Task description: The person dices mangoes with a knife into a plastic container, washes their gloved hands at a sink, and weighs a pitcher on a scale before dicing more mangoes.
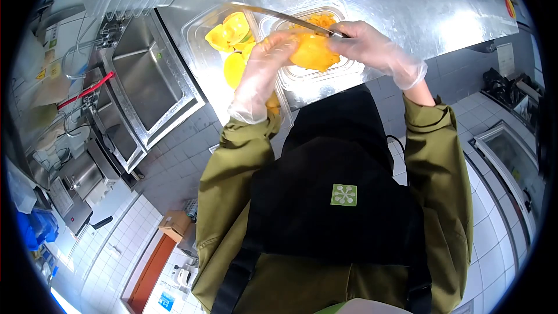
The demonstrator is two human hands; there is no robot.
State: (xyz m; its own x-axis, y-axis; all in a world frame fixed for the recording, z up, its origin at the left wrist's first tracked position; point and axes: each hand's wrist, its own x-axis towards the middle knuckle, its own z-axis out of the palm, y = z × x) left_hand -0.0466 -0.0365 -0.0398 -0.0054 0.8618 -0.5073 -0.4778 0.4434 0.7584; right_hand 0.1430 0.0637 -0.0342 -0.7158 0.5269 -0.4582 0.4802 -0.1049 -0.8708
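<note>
Head view here, folks; our left hand (270, 52) has its grip closed on the edge of a peeled orange fruit (317, 53), right above the clear tub (349, 71) of orange bits on the metal table (401, 0); our right grip (366, 45) is clamped on the knife (270, 13), blade pointing left over the neighbouring container (187, 38) of yellow pieces (234, 70).

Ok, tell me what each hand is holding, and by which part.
The left hand holds a yellow-orange fruit by its left side; the right hand holds a knife by its handle end.
</note>
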